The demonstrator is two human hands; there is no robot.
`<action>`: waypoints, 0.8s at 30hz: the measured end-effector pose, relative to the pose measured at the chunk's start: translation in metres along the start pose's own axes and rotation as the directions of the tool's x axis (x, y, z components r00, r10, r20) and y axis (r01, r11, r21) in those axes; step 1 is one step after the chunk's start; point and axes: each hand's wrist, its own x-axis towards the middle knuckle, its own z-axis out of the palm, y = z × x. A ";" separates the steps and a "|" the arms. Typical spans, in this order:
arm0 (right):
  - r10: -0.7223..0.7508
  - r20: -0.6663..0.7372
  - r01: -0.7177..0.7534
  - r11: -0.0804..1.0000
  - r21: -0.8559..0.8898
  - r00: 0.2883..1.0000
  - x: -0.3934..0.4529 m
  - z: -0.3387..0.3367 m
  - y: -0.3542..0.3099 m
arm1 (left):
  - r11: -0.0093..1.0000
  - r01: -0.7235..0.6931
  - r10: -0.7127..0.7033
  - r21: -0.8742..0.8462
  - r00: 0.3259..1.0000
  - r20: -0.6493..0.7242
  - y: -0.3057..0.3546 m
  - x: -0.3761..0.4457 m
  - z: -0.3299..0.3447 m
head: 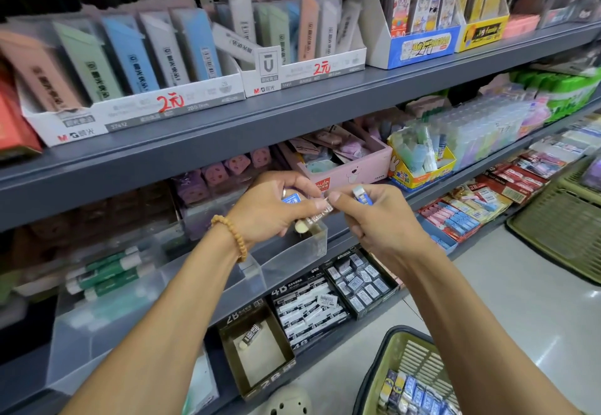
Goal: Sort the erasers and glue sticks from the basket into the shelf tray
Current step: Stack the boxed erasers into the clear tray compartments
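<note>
Basket [395, 354]: erasers [411, 393] piled inside. 2B box [257, 354]: one eraser. Erasers are pinched in left hand [271, 211] and right hand [379, 216] fingers.

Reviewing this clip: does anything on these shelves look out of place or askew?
Yes. In the white display box on the top shelf, one grey pack lies tipped sideways across the upright ones. Lower down, the brown 2B box holds just one eraser, while the neighbouring 4B box is full.
</note>
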 end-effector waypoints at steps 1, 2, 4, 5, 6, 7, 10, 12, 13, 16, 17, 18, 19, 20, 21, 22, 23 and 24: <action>-0.002 -0.028 0.003 1.000 0.016 1.000 0.002 0.001 0.001 | 1.000 0.015 -0.015 0.015 1.000 0.017 0.000 -0.001 -0.002; 0.000 -0.064 0.003 0.999 0.046 0.998 0.005 0.003 0.004 | 0.999 0.032 -0.033 0.033 0.999 0.030 0.000 -0.003 -0.004; 0.017 -0.113 -0.005 0.994 0.108 0.993 0.008 0.006 0.006 | 0.996 0.057 -0.058 0.062 0.998 0.017 -0.002 -0.005 -0.009; 0.018 -0.117 -0.004 0.993 0.121 0.993 0.009 0.007 0.006 | 0.996 0.062 -0.062 0.064 0.998 -0.011 -0.004 -0.005 -0.012; 0.015 -0.110 -0.002 0.993 0.114 0.994 0.010 0.008 0.007 | 0.996 0.066 -0.063 0.061 0.997 -0.054 -0.005 -0.005 -0.014; 0.014 -0.102 -0.005 0.996 0.092 0.995 0.010 0.008 0.007 | 0.995 0.071 -0.064 0.064 0.992 -0.110 -0.006 -0.004 -0.018; 0.141 -0.105 -0.135 0.989 0.067 0.984 0.015 0.003 0.011 | 0.980 0.120 -0.075 0.159 0.963 -0.260 -0.010 -0.001 -0.032; 0.279 -0.083 -0.261 0.949 0.178 0.957 0.016 -0.004 0.015 | 0.944 0.167 -0.080 0.283 0.952 -0.295 -0.013 0.000 -0.039; 0.314 -0.057 -0.293 0.927 0.235 0.948 0.016 -0.007 0.017 | 0.918 0.190 -0.082 0.347 0.950 -0.303 -0.014 0.000 -0.041; 0.330 -0.012 -0.312 0.905 0.290 0.944 0.015 -0.011 0.025 | 0.874 0.211 -0.074 0.438 0.948 -0.308 -0.017 0.001 -0.045; 0.331 -0.010 -0.314 0.905 0.288 0.944 0.015 -0.012 0.027 | 0.871 0.202 -0.063 0.448 0.950 -0.305 -0.018 0.002 -0.045; 0.330 -0.010 -0.314 0.906 0.282 0.944 0.014 -0.012 0.029 | 0.865 0.189 -0.047 0.465 0.953 -0.300 -0.020 0.005 -0.045; 0.322 -0.014 -0.307 0.912 0.271 0.947 0.014 -0.013 0.030 | 0.852 0.176 -0.028 0.493 0.956 -0.293 -0.022 0.007 -0.043; 0.307 -0.023 -0.291 0.922 0.255 0.952 0.015 -0.013 0.031 | 0.835 0.164 -0.011 0.526 0.959 -0.283 -0.024 0.009 -0.040; 0.291 -0.032 -0.275 0.932 0.237 0.956 0.015 -0.014 0.033 | 0.816 0.154 0.003 0.557 0.963 -0.271 -0.025 0.012 -0.036; 0.279 -0.038 -0.264 0.939 0.220 0.960 0.015 -0.015 0.035 | 0.797 0.145 0.015 0.586 0.966 -0.260 -0.026 0.014 -0.032; 0.271 -0.039 -0.258 0.944 0.204 0.962 0.015 -0.017 0.037 | 0.774 0.135 0.028 0.618 0.969 -0.247 -0.027 0.017 -0.028; 0.267 -0.034 -0.256 0.948 0.190 0.963 0.015 -0.018 0.039 | 0.748 0.125 0.043 0.652 0.971 -0.236 -0.028 0.019 -0.024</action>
